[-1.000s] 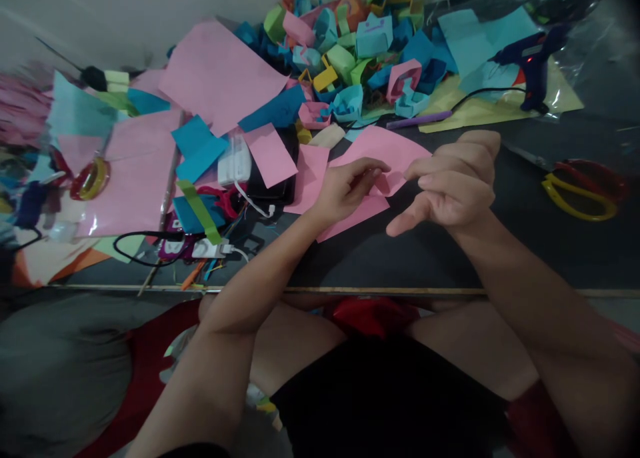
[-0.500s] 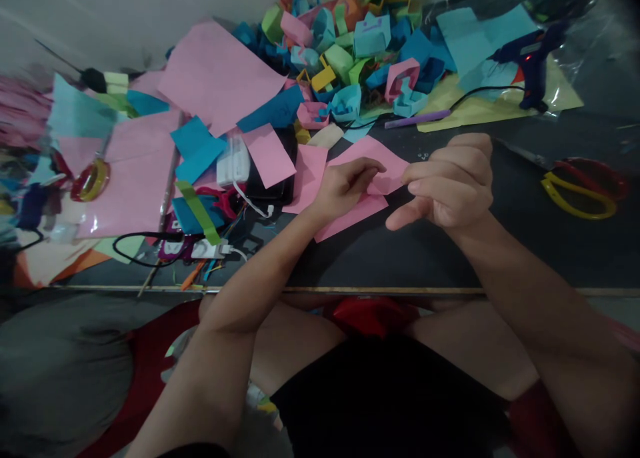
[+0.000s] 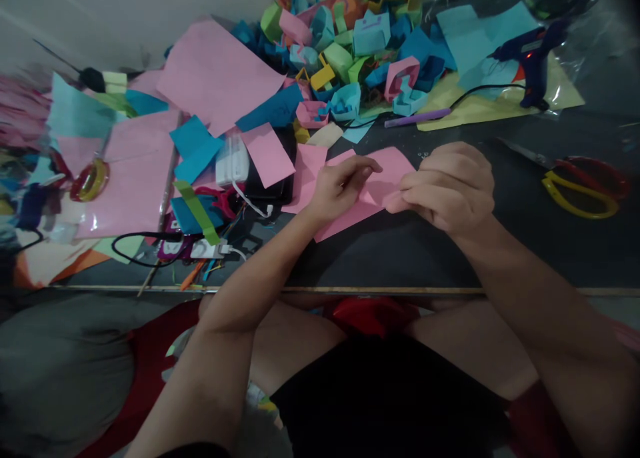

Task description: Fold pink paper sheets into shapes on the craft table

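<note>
A piece of pink paper (image 3: 395, 165) is held between my two hands above the dark table. My left hand (image 3: 340, 188) is closed on its left part, with the fingertips bent over the paper. On the opposite side, my right hand (image 3: 450, 188) pinches the right edge, thumb and fingers drawn together. Beneath, more pink paper (image 3: 345, 223) lies on the tabletop, partly covered by my left hand. The exact fold of the held paper is hard to make out behind the fingers.
Small folded paper pieces (image 3: 340, 58) are heaped at the back. A glue gun (image 3: 535, 65) with a red light and scissors (image 3: 580, 188) are on the right. Left of my hands are a white charger (image 3: 233, 161), pink sheets (image 3: 135, 171) and another pair of scissors (image 3: 93, 178).
My right hand's lower finger, stretched out apart before, has come in against the paper. The held pink paper has shifted and tilted slightly. My left hand has barely moved.
</note>
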Tool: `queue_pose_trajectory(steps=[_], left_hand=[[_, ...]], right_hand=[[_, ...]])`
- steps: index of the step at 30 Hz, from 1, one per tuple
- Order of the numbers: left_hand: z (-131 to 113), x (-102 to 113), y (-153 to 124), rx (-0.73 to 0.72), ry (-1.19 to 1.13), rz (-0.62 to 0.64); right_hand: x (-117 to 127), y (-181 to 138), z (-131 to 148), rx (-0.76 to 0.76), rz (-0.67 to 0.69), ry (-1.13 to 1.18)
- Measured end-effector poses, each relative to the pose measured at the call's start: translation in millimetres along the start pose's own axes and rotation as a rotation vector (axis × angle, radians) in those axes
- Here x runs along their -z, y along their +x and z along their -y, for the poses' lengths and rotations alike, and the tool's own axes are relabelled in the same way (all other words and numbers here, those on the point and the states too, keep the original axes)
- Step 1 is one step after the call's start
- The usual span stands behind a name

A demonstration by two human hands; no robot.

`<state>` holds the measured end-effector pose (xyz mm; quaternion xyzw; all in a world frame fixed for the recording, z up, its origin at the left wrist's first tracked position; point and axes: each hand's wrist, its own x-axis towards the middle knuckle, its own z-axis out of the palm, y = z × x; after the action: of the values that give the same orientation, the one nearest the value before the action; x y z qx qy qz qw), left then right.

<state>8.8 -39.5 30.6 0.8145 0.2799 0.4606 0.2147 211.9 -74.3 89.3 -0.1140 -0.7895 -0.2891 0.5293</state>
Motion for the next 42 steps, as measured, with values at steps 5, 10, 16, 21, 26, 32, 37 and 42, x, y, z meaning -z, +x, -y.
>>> queue_pose_trajectory(steps=[5,10,16,21,26,32,37,42], left_hand=[[-11,12,-1,-0.237,0.11,-0.049],[-13,7,-1,-0.325,0.117,-0.061],[-17,3,1,-0.125,-0.029,0.013],[-21,5,4,-0.04,-0.199,0.088],[-26,10,7,0.017,-0.24,0.149],[-26,13,5,0.065,-0.152,0.147],[-22,13,2,0.054,-0.111,0.114],[-22,11,0,0.082,-0.146,0.157]], right_hand=[[1,-15,0,-0.16,0.227,-0.041],[5,-23,1,-0.138,0.296,-0.107],[10,-14,4,-0.121,0.374,0.011],[12,-17,8,-0.294,0.594,-0.006],[17,-18,7,-0.229,0.635,0.008],[15,-14,4,-0.26,0.678,0.007],[13,-19,2,-0.391,0.571,-0.029],[15,-20,-3,-0.351,0.566,-0.073]])
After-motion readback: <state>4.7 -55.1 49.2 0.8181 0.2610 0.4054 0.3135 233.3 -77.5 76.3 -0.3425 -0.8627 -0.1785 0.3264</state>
